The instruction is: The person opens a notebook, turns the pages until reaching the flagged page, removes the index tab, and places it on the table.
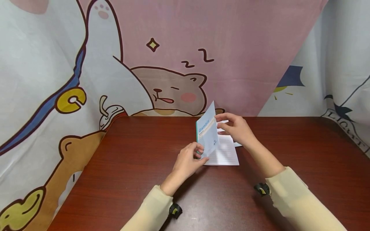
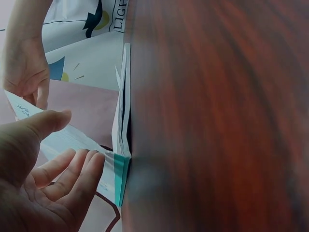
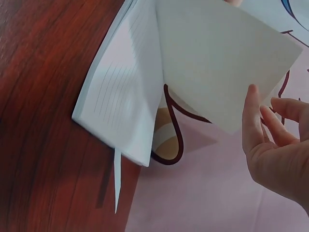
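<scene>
A notebook with a pale blue cover [image 1: 207,133] lettered "Gambit" stands on the table, its cover raised upright. Lined white pages [image 1: 224,154] lie open beneath, and a teal spine [image 2: 121,179] shows in the left wrist view. My right hand [image 1: 235,126] pinches the free edge of the cover, the thumb on its inner side [image 3: 207,53]. Against the outside of the cover, low down, is my left hand [image 1: 189,158], its thumb apart from loosely bent fingers [image 2: 89,166]. A pale ribbon bookmark [image 3: 117,181] hangs from the pages.
The notebook rests on a dark reddish wooden table [image 1: 138,179]. Behind it hangs a cloth [image 1: 231,57] printed with cartoon animals, reaching down to the table's back edge. Cream sleeves [image 1: 151,208] with small black wrist devices [image 1: 175,210] cover both forearms.
</scene>
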`<action>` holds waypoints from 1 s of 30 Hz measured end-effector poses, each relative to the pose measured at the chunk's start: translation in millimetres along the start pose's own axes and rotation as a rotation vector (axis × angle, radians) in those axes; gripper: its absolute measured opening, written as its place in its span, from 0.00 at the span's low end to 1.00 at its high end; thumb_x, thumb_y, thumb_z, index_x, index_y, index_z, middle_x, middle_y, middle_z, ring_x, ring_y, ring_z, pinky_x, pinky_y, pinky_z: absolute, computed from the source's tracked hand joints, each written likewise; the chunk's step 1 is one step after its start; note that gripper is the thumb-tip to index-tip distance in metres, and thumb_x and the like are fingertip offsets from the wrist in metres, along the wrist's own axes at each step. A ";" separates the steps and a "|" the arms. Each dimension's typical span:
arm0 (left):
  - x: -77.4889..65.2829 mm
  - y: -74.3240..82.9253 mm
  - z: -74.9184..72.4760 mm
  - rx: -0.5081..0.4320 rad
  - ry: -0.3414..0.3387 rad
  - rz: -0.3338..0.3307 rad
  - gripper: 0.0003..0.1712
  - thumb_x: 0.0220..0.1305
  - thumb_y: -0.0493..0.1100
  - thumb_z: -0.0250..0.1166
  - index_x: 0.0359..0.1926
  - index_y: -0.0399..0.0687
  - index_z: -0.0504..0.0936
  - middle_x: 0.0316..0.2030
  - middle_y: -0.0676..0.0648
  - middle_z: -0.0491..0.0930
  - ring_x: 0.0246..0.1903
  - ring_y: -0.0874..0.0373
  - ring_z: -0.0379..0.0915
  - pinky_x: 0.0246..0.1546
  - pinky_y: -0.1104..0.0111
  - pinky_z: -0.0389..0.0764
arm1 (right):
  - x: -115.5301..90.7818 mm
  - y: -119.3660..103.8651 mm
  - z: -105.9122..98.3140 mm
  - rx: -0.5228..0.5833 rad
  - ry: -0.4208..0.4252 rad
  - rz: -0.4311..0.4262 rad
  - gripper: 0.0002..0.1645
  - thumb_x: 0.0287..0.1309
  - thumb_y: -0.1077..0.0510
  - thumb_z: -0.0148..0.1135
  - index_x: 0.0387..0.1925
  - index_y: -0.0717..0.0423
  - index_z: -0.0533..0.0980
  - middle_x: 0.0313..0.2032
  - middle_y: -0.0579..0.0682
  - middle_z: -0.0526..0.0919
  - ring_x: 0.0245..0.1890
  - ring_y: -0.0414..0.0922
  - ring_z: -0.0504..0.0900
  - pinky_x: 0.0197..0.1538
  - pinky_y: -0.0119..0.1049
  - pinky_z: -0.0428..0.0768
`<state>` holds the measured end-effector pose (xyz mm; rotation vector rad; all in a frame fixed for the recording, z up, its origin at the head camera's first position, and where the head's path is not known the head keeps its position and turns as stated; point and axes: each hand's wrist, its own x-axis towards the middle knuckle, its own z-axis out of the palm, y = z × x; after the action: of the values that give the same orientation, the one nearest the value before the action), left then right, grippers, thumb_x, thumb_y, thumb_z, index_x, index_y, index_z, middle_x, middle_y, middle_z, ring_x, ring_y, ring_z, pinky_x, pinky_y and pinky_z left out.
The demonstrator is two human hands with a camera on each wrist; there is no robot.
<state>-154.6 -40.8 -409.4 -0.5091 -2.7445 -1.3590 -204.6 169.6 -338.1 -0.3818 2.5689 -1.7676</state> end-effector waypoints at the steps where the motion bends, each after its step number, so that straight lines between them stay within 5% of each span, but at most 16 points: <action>1: -0.2 0.0 -0.5 -0.005 0.003 0.006 0.17 0.55 0.43 0.76 0.43 0.45 0.80 0.40 0.48 0.83 0.36 0.56 0.84 0.36 0.76 0.82 | 0.0 1.1 -1.2 -0.006 0.005 -0.003 0.20 0.66 0.67 0.57 0.58 0.68 0.75 0.54 0.68 0.80 0.40 0.39 0.85 0.42 0.38 0.87; 14: -3.7 -2.9 -5.8 -0.014 0.027 0.023 0.16 0.57 0.39 0.71 0.47 0.47 0.80 0.41 0.48 0.86 0.36 0.57 0.86 0.41 0.70 0.83 | -3.1 8.4 -20.0 -0.076 0.061 0.018 0.18 0.68 0.63 0.58 0.56 0.68 0.76 0.48 0.66 0.83 0.35 0.29 0.83 0.44 0.38 0.87; 23: -7.1 -4.0 -10.9 -0.040 0.057 -0.005 0.20 0.56 0.36 0.68 0.51 0.46 0.79 0.42 0.47 0.85 0.36 0.58 0.86 0.39 0.67 0.85 | -5.4 20.3 -30.7 -0.069 0.101 0.044 0.18 0.69 0.62 0.58 0.56 0.70 0.75 0.49 0.68 0.81 0.34 0.27 0.83 0.41 0.26 0.84; 30: -9.9 -5.6 -15.5 -0.048 0.051 -0.061 0.24 0.56 0.36 0.66 0.55 0.47 0.75 0.45 0.49 0.83 0.36 0.60 0.85 0.36 0.72 0.82 | -5.0 28.2 -31.7 -0.049 0.103 0.044 0.18 0.69 0.64 0.57 0.55 0.73 0.75 0.50 0.72 0.80 0.37 0.32 0.84 0.44 0.35 0.86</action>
<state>-148.7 -58.7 -405.9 -0.3911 -2.7143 -1.4330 -209.7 209.3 -353.1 -0.2390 2.6711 -1.7583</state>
